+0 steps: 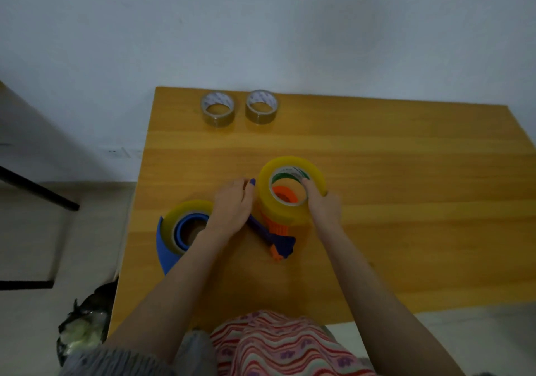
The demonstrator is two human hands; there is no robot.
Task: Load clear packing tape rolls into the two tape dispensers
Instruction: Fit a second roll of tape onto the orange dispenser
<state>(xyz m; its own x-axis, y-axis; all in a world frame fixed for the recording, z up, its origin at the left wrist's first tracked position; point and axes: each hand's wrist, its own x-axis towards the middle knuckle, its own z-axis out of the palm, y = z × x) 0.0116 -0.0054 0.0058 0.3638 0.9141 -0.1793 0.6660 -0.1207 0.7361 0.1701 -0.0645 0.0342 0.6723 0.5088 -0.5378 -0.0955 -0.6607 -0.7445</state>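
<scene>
Our striped lap (278, 343) meets the desk (406, 230) edge. Left of the orange dispenser (278, 227), the blue dispenser (164, 251) already wears its loaded roll (185, 210), so we judge half the job done. Over the orange dispenser the second roll (290, 216) looks partly seated: our right hand (323, 206) grips its rim, thumb inside; our left hand (232, 207) curls its fingers (237, 185) round the purple handle (261, 229). Beyond it, two spare rolls (218, 108) wait.

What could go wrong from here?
The blue tape dispenser, already loaded, sits near the wooden table's left edge; the left hand, gripping the purple handle beside it, might knock it off.
The right hand has fingers inside the large yellowish clear tape roll; they could get pinched against the orange hub.
</scene>
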